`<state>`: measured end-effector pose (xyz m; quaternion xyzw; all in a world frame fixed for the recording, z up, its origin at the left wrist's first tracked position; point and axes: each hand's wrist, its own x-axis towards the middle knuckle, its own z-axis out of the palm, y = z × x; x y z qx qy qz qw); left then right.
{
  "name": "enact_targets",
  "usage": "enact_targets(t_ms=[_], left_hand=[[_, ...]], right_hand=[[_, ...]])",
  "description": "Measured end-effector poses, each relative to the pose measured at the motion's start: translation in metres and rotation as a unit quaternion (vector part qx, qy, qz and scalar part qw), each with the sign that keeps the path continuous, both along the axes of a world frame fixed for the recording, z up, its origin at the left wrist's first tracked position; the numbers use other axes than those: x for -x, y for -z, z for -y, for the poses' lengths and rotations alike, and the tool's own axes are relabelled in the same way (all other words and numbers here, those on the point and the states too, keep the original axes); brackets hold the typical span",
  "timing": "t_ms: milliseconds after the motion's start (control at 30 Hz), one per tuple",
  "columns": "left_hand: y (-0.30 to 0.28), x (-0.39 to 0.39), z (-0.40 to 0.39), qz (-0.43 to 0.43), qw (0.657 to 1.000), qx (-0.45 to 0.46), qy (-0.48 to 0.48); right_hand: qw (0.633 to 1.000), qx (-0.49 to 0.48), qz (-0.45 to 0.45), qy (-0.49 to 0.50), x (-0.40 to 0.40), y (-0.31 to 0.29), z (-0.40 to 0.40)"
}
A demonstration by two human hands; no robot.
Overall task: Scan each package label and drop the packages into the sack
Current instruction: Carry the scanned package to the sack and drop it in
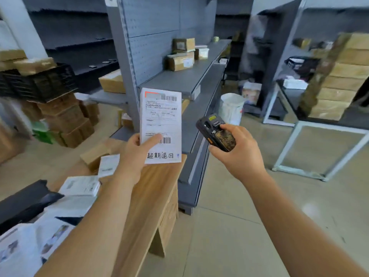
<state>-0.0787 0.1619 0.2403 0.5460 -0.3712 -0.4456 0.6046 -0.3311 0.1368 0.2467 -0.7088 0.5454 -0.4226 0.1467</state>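
Head view: left hand (130, 156) holds up a flat white package with a printed shipping label (161, 124), thumb pressed across the label's lower barcode, fingers behind; package upright, above the far end of the wooden surface (157, 188). Right hand (237, 150) has its grip closed around a black handheld scanner (214, 131), just right of the package, not touching. White woven sack (231, 106) stands on the floor beside the grey shelving (191, 80), well apart. More white parcels (79, 185) lie on the surface at left.

1 pkg (161, 124) | 1 scanner (216, 132) | 2 hands (132, 158) (239, 150) | 1 sack (231, 107) | 1 crate (38, 84)
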Motion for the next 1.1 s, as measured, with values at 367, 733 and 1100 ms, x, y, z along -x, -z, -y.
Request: enact_targets(t_ms=[367, 733, 1100], left_hand=[[0.013, 0.181, 0.145, -0.014, 0.995, -0.036, 0.092], [0.043, 0.254, 0.361, 0.008, 0.988, -0.048, 0.143], [0.033, 0.339, 0.617, 0.014, 0.975, -0.047, 0.215]], right_hand=[[0.996, 0.003, 0.026, 0.087, 0.180, 0.024, 0.114], [0.990, -0.015, 0.004, 0.139, 0.252, 0.054, 0.311], [0.973, -0.028, -0.026, 0.228, 0.334, 0.039, 0.527]])
